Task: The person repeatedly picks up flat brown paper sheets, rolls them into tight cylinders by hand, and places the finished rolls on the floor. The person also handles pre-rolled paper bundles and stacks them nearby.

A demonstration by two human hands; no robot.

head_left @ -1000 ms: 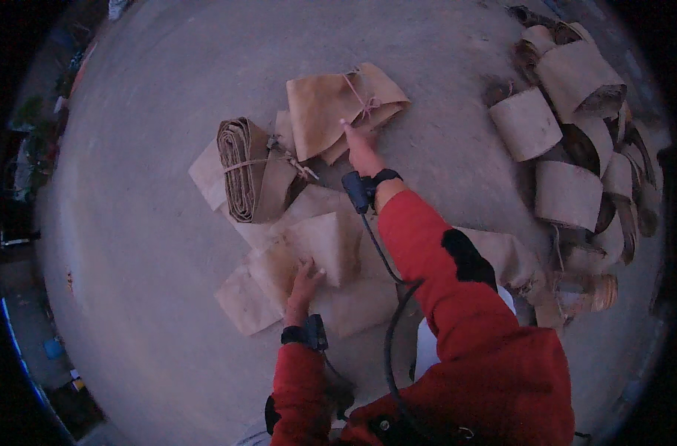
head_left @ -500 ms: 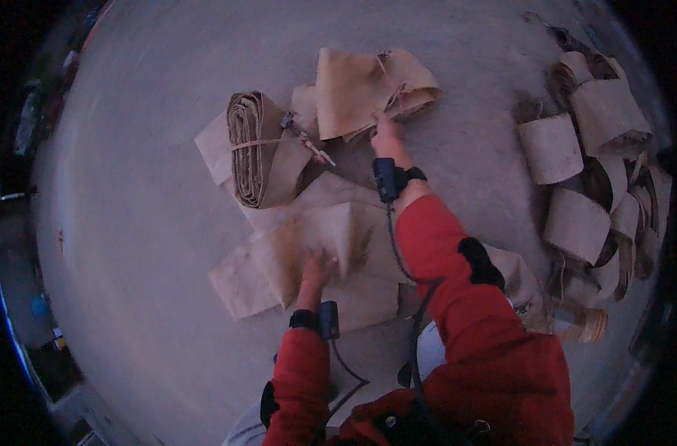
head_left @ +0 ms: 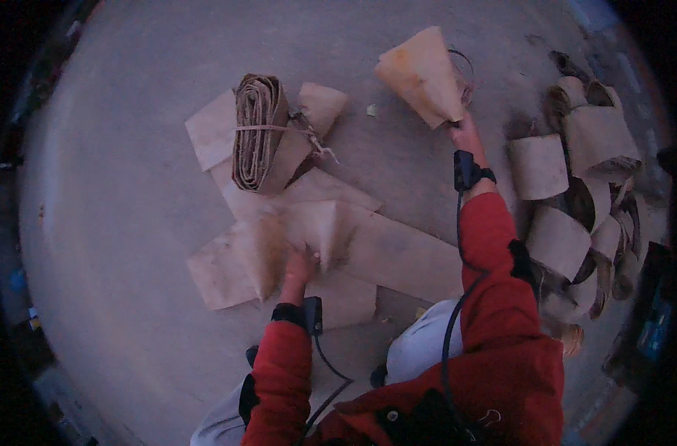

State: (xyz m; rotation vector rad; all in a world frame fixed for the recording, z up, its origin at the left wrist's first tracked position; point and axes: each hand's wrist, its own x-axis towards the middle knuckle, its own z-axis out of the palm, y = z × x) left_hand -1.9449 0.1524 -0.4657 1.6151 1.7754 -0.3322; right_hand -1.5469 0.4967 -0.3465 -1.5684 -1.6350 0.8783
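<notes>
My right hand (head_left: 466, 135) is closed on the lower corner of a folded tan bundle (head_left: 421, 74), which has a thin cord at its side. It is held out at the far right of the work area. My left hand (head_left: 301, 263) is closed on a raised fold of a long tan sheet (head_left: 398, 241), bunched up around the fingers; the fingertips are partly hidden. Beyond the left hand, a tightly folded brown bundle (head_left: 259, 134), bound with a cord (head_left: 271, 128), stands on other flat tan pieces (head_left: 210, 134). A knotted cord end hangs at its right side.
Several rolled and folded tan pieces (head_left: 539, 167) are heaped along the right side. My knee in pale trousers (head_left: 425, 338) is near the sheet's lower edge. Black cables run along both forearms. A grey floor (head_left: 130, 186) lies underneath.
My right hand has moved right with the folded bundle, which has left its spot beside the bound bundle. My left hand stays on the bunched sheet; more of the long sheet is uncovered.
</notes>
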